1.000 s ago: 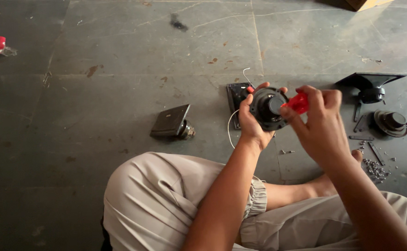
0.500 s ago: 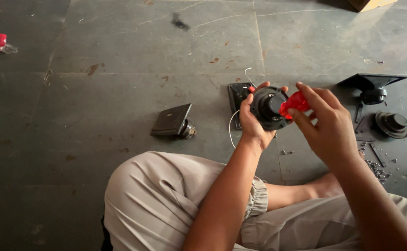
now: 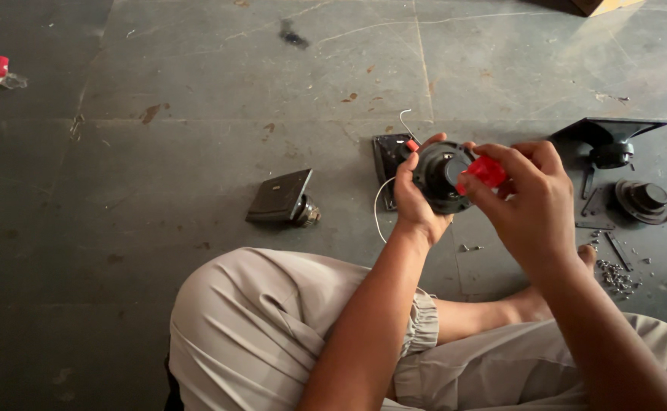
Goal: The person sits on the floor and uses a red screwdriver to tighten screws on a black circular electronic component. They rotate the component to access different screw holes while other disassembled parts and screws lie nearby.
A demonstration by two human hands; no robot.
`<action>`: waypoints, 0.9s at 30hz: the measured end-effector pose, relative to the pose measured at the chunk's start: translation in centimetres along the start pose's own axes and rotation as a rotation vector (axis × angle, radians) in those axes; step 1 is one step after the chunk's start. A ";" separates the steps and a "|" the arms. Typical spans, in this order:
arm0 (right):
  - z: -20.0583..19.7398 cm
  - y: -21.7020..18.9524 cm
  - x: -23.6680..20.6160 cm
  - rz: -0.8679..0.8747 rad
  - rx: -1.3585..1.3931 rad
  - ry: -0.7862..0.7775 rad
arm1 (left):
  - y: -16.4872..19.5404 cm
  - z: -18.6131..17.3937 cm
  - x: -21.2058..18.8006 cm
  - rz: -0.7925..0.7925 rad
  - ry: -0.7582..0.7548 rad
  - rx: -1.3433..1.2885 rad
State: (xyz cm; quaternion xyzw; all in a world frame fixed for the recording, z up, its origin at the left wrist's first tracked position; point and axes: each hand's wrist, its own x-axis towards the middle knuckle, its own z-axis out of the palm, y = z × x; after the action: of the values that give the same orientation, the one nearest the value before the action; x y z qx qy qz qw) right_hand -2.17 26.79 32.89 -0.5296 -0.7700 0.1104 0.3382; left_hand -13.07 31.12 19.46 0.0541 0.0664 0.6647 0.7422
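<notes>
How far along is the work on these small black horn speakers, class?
Done, it seems: one horn unit lies whole on the floor. In hand: the left hand holds a round black driver while the right hand presses a red-handled tool to it. Left: a loose horn, another driver and scattered screws lie apart at the right.

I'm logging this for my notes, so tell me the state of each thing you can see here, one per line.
Left hand: gripping round black speaker driver, held above the floor.
Right hand: pinching red-handled tool against the driver.
Square black horn speaker: lying tipped on the floor.
Loose screws: scattered on the floor.
</notes>
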 end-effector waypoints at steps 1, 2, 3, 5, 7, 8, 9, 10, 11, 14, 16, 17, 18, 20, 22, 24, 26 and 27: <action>-0.1 0.2 0.0 -0.036 0.012 0.001 | 0.1 0.0 0.0 0.002 -0.006 -0.005; -0.1 0.3 0.0 -0.072 0.025 0.003 | 0.1 0.1 0.0 0.004 -0.013 -0.009; -0.2 0.5 0.0 -0.108 0.040 0.005 | 0.2 0.2 0.0 0.000 0.000 -0.004; -0.3 0.8 0.1 -0.142 0.016 0.000 | 0.3 0.3 -0.2 -0.008 0.025 0.007; -0.3 1.0 0.1 -0.130 0.008 -0.023 | 0.3 0.4 -0.3 -0.023 0.021 0.015; -0.2 1.0 0.1 -0.101 0.014 -0.043 | 0.3 0.4 -0.4 -0.030 0.019 0.020; -0.2 1.0 0.2 -0.072 0.018 -0.062 | 0.4 0.3 -0.3 -0.019 0.014 0.017; 0.0 1.0 0.1 -0.096 0.030 -0.035 | 0.4 0.3 -0.3 -0.010 0.011 0.013; 0.3 0.9 0.0 -0.121 0.041 -0.009 | 0.5 0.3 -0.3 0.001 0.008 0.010; 0.4 0.8 -0.2 -0.149 -0.045 0.051 | 0.4 0.2 -0.1 -0.014 -0.002 -0.019; 0.4 0.8 -0.2 -0.103 -0.083 0.046 | 0.4 0.2 -0.2 -0.015 0.006 -0.008; 0.4 0.8 -0.2 -0.054 -0.073 0.024 | 0.4 0.2 -0.1 -0.015 0.009 -0.003; 0.3 0.8 -0.2 -0.005 -0.065 0.001 | 0.4 0.2 -0.1 -0.016 0.005 -0.008; 0.2 0.8 0.0 -0.062 0.065 0.008 | 0.5 0.3 -0.2 -0.017 -0.004 -0.015; 0.2 0.9 0.2 -0.096 0.174 0.007 | 0.5 0.3 -0.3 -0.025 0.007 0.007; 0.3 0.9 0.2 -0.102 0.254 0.001 | 0.5 0.4 -0.3 -0.018 0.006 0.007; 0.5 1.1 0.1 -0.120 0.209 0.025 | 0.5 0.4 -0.3 0.003 -0.003 -0.009; 0.6 1.2 0.0 -0.129 0.188 0.037 | 0.6 0.4 -0.3 -0.002 0.001 -0.002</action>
State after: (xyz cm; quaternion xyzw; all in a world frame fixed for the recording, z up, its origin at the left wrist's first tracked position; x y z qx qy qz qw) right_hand -1.65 27.39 31.78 -0.4466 -0.7825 0.1505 0.4069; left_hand -13.60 30.86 19.94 0.0531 0.0664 0.6639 0.7430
